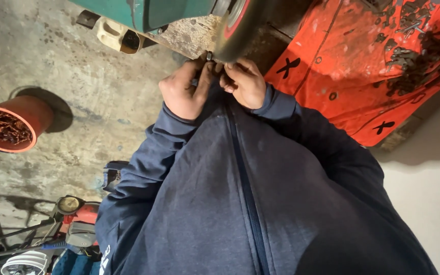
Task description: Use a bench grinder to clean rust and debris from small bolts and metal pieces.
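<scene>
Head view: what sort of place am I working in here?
Probably a metal workshop or repair garage. Both hands, left and right, hold a small part at a grinding wheel on a green machine. An orange sheet holds dark metal parts, and the concrete floor is stained.

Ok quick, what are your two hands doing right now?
Left hand: closed, pinching a small metal part at the spinning wheel.
Right hand: closed on the same part.

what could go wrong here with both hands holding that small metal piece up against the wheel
1. Both hands, left hand and right hand, pinch the small metal piece right at the wheel; a slip could bring fingertips onto it.
2. The piece is tiny, so it may get snatched away.
3. The sleeve cuffs sit close to the wheel.
</scene>
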